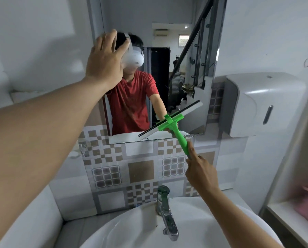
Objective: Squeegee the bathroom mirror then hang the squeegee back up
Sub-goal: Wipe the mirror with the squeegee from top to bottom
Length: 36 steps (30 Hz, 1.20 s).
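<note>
The bathroom mirror (pixel 189 42) hangs on the wall above patterned tiles. A green squeegee (pixel 174 127) with a black-and-white blade lies tilted against the mirror's lower edge, blade running from lower left to upper right. My right hand (pixel 200 173) grips the bottom of its green handle, index finger stretched along it. My left hand (pixel 105 63) is raised with fingers spread, palm flat against the upper left of the mirror. The mirror reflects a person in a red shirt.
A white sink (pixel 142 228) with a chrome tap (pixel 166 212) sits directly below. A white paper dispenser (pixel 262 102) is mounted to the right of the mirror. A small clear hook (pixel 82 149) sticks to the tiles at left.
</note>
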Motion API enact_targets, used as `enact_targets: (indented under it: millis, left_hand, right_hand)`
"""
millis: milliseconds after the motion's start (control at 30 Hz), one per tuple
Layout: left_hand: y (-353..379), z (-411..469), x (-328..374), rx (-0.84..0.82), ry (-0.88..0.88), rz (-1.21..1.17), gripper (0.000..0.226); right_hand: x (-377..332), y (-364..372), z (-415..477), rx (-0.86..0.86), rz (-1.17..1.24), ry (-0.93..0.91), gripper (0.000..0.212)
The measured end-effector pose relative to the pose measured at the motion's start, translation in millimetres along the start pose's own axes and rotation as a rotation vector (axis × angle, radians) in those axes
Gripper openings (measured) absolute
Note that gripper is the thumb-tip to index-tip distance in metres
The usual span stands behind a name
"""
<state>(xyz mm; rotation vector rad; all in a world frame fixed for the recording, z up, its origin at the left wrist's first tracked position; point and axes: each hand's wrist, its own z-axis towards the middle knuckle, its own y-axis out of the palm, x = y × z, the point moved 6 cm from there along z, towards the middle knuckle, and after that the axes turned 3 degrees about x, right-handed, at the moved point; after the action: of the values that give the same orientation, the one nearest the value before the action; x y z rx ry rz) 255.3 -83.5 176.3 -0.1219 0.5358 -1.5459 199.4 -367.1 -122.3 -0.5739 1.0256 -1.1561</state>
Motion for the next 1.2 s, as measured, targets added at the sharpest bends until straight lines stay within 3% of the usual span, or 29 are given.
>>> enact_targets:
  millis: [533, 1200]
  left_hand:
    - [-2.4, -2.0, -2.6, 0.025, 0.001, -0.041, 0.06]
    - [3.1, -1.4, -3.3, 0.04, -0.003, -0.03, 0.061]
  right_hand:
    - [-33.2, 32.2, -23.8, -0.113, 0.395, 0.182, 0.069]
    - [-54.0, 26.5, -25.8, -0.157, 0.536, 0.286, 0.063]
